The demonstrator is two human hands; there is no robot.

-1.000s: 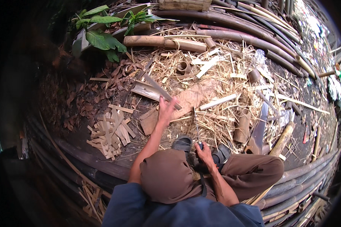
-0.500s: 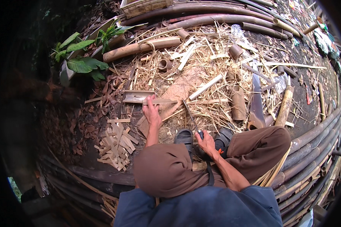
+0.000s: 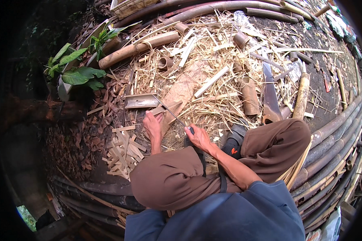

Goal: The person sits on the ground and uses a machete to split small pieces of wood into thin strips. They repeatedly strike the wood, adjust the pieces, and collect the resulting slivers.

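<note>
Hands at work over bamboo litter on the ground. Right hand (image 3: pixel 198 137) has its grip clenched round the dark handle of a knife (image 3: pixel 171 112); thin blade runs up and left from the fist, tip ending near a split bamboo piece (image 3: pixel 140 101) lying flat w/ its hollow side up. Left hand (image 3: pixel 153 125) sits just left of the blade, fingers curled onto a small bamboo strip (image 3: pixel 165 109) that lies under the blade; can't tell if the grip is fully closed on it or only pressing down. Blade and strip appear to touch, approx. at mid-blade.

Near left of the left hand: a loose pile of cut slats (image 3: pixel 122 154). Far side: long bamboo pole (image 3: pixel 137 49) lying at a slant, short tube section (image 3: pixel 164 63) beside it, another tube (image 3: pixel 241 39) further right. Right of the hands: a machete (image 3: pixel 269 94) flat on the shavings, w/ a short bamboo log (image 3: pixel 250 95) just left of it and a yellowish pole (image 3: pixel 301 95) to its right. Green leafy plant (image 3: pixel 74 72) at far left. Person sits w/ knees (image 3: pixel 165 180) drawn up, brown trousers, blue top.
</note>
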